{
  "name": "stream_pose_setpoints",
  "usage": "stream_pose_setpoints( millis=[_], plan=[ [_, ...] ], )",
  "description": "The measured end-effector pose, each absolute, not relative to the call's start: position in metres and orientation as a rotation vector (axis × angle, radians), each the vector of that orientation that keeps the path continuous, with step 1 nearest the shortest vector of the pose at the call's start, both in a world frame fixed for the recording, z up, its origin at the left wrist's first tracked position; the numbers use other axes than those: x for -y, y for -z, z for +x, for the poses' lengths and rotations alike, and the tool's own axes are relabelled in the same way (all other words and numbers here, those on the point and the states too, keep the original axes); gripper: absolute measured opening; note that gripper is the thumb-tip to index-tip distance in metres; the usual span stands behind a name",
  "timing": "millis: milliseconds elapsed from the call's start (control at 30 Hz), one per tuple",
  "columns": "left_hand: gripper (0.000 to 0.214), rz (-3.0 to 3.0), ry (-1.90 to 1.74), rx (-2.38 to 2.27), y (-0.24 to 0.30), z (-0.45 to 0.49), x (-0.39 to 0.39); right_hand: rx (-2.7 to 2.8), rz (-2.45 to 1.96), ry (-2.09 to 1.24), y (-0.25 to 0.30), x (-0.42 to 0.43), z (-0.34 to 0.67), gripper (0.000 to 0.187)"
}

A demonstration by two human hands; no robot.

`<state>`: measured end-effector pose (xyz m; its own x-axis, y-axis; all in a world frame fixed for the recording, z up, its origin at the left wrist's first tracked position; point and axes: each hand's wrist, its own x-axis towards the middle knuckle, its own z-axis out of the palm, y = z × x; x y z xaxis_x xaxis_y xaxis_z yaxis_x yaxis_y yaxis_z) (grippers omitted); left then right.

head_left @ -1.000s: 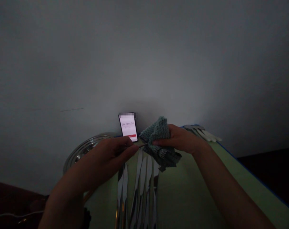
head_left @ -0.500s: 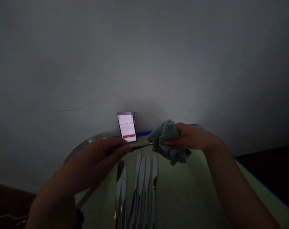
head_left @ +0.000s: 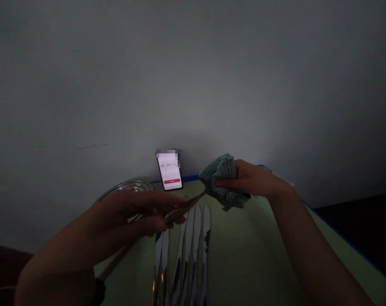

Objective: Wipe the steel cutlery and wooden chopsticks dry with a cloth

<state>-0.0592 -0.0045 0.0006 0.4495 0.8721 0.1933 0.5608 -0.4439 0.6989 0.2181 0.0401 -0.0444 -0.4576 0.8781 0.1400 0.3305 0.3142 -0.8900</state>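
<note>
Above the table (head_left: 250,250), the right hand (head_left: 253,180) clamps cloth (head_left: 219,175) against a utensil (head_left: 191,202) slanting into the parted left hand (head_left: 116,214).

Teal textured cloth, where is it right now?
In the head view, the teal textured cloth is right of centre, bunched in the right hand, right of the lit rectangular phone.

From where I stand, a plain grey wall (head_left: 193,85) fills the upper view, marked at left by a thin, nearly level scratch (head_left: 92,146). Below it is a pale green bench (head_left: 250,250) with a blue edge. At its back edge, a lit phone (head_left: 170,173) stands slightly tilted; its screen reads 00:09, the last digits unclear, above a red button. Left of the phone sits a round, shiny metal dish (head_left: 124,186), partly hidden. A white cord (head_left: 1,290) crosses the dark lower-left corner.
</note>
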Motion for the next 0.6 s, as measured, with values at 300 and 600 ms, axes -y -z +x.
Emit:
stream_pose_setpoints(
  millis=[300, 600],
  plan=[
    [0.023, 2.291, -0.416, -1.063, -0.005, -0.066, -0.008, 2.247, -1.250, -1.047, 0.032, -0.030, 0.223, 0.030],
    [0.031, 2.373, -0.175, -1.151, 0.006, -0.062, -0.014, 2.450, -1.163, -1.289, 0.017, -0.015, 0.210, 0.024]
  ],
)
